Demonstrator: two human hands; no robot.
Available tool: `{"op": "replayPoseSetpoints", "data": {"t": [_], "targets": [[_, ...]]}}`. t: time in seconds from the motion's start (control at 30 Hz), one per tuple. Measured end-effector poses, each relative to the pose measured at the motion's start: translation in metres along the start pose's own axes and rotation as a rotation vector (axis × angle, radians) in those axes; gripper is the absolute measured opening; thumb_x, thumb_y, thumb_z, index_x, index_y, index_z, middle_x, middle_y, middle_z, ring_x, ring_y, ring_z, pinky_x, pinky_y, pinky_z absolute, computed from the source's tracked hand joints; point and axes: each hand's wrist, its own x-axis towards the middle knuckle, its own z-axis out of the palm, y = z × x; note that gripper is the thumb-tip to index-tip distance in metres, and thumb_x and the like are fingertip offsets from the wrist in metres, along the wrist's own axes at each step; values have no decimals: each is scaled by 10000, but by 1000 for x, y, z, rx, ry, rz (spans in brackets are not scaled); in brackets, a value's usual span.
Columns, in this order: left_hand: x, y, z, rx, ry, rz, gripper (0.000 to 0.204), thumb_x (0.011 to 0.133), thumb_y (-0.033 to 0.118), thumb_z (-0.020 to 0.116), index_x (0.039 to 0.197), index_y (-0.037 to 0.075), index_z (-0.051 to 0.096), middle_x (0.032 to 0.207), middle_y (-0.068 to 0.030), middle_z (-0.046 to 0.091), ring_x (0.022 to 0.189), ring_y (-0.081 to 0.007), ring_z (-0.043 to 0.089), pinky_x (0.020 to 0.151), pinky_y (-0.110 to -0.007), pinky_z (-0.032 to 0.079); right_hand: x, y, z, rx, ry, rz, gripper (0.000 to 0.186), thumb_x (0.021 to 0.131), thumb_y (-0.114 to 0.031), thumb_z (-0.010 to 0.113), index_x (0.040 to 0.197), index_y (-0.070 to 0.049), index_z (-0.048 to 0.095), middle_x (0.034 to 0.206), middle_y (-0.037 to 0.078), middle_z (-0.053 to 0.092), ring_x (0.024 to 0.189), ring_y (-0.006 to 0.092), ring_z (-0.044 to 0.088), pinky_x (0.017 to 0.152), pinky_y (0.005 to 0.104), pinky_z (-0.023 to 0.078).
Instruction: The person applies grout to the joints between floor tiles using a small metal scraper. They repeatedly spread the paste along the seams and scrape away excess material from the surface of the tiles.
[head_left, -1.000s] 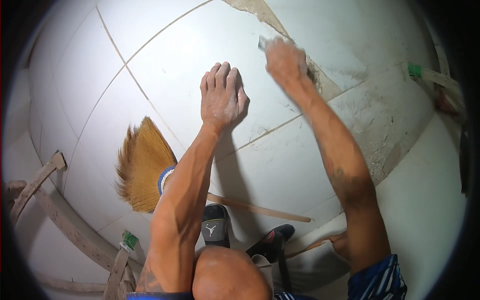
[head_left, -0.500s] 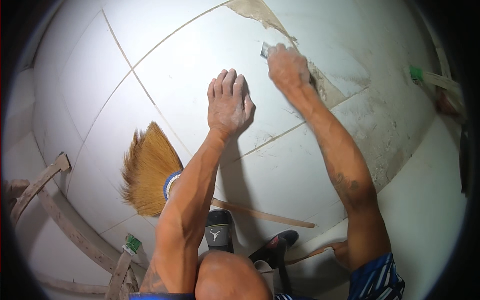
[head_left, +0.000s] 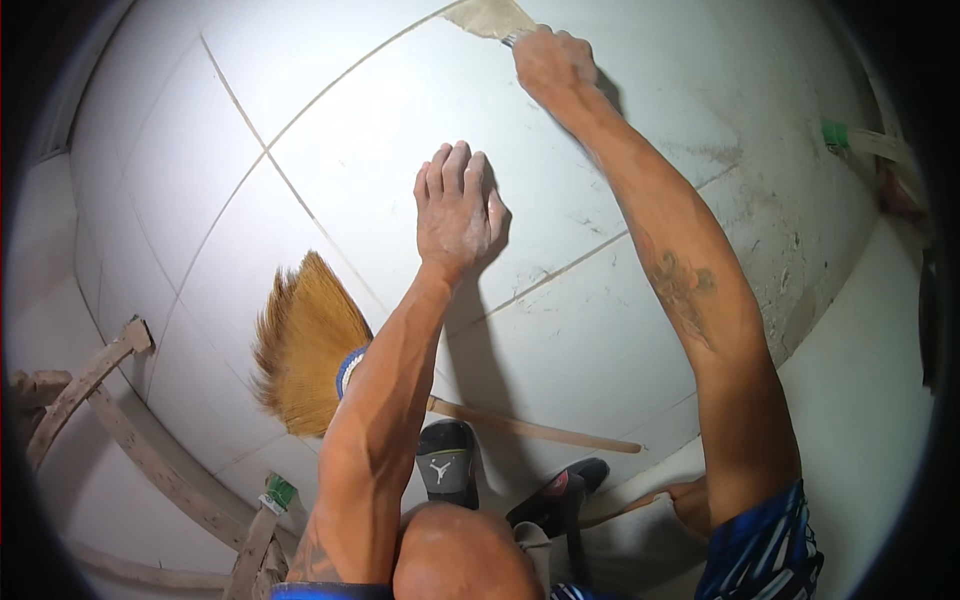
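My left hand (head_left: 458, 210) lies palm down on a white floor tile (head_left: 370, 110), fingers slightly spread and bent, holding nothing. Higher and to the right, my right hand (head_left: 555, 65) is closed around a small metal scraper (head_left: 510, 40), mostly hidden under it. The blade is at the edge of a beige, rough patch (head_left: 485, 16) along the tile joint. A straw broom (head_left: 305, 350) with a blue and white binding lies beside my left forearm, its wooden handle (head_left: 540, 432) reaching right below my hands.
Dusty wooden pieces (head_left: 95, 390) stand at the left, one with green wrapping (head_left: 278, 492) near the bottom. Another green-wrapped piece (head_left: 835, 135) is at the right rim. My feet in black sandals (head_left: 447, 460) are at the bottom, below the broom handle.
My right hand has moved up and slightly left with the scraper, toward the top of the beige patch. My left hand stays on the tile; the whole view has shifted slightly.
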Motion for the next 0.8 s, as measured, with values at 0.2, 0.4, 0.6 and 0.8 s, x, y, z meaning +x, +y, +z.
{"op": "replayPoseSetpoints", "data": {"t": [0.2,0.4,0.6,0.8], "targets": [[-2,-15,-9,68,-23,-39,548,832,207,623,1333,46,472,1414,-151,417,1368,-343,346,1149,-504,257,-27,-23,6,175,-28,-3,221,899,-120,557,945,-70,767,989,140,739,906,289,732,724,448,575],[5,-4,0,5,-1,-11,545,844,207,619,1341,44,469,1413,-150,418,1379,-342,335,1152,-508,250,22,6,-7,-34,93,-30,259,923,-158,519,941,-94,770,981,163,733,911,319,727,752,452,576],[-2,-18,-9,34,-10,-20,572,834,205,623,1356,49,447,1412,-149,418,1373,-344,340,1149,-506,254,-70,-38,-1,165,-112,36,268,954,-208,517,1041,-60,723,1047,176,686,951,338,688,778,465,568],[1,1,3,-18,29,26,569,828,203,626,1352,59,458,1412,-149,424,1374,-342,343,1146,-499,259,-53,7,9,-21,84,80,185,905,-120,543,888,-58,717,941,157,698,862,319,715,706,446,582]]}}
